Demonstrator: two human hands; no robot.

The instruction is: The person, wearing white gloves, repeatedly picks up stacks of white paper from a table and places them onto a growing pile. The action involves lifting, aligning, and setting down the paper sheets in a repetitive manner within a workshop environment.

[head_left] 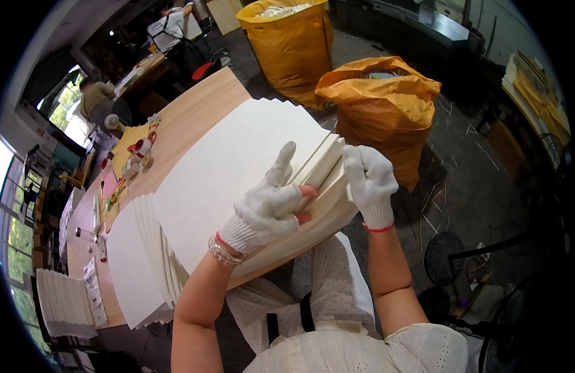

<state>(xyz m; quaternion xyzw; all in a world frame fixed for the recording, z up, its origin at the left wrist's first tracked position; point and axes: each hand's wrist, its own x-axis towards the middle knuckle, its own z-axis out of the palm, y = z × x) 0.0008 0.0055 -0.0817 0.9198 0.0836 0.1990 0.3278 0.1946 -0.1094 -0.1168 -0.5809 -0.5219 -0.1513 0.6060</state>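
Right hand [369,180] clamps one white sheet stack [228,165]; left hand [267,202], thumb spread, touches it. Two orange bags [383,115] stand nearby.

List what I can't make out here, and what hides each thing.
All in the head view:
Right hand: most fingertips, curled out of sight in its own fist.
White sheets: exact number, edges too thin to count.
Orange bag: most contents, behind its crumpled rim.
Distant worker in khaki: hands, too small to tell.
Left arm: upper part, cut off by the lower edge.
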